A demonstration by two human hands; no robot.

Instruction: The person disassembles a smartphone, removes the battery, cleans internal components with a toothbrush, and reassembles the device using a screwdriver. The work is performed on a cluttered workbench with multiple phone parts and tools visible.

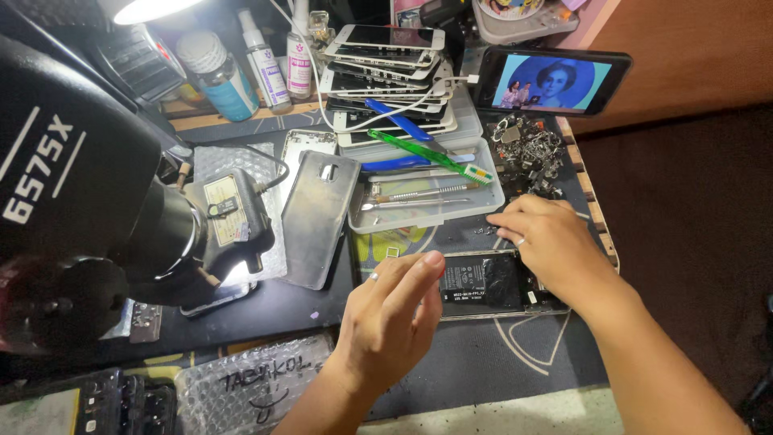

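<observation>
Head view: both hands flat, fingers spread, left hand [389,314] and right hand [551,241] on opened phone [486,284].

A phone screen [551,80] stands at the back right, glowing blue. A bubble-wrap bag [254,385] lies at the front with black writing. A round bottle with a blue label [229,90] stands at the back left, beside a spray bottle with a pink-and-white label [299,75].
</observation>
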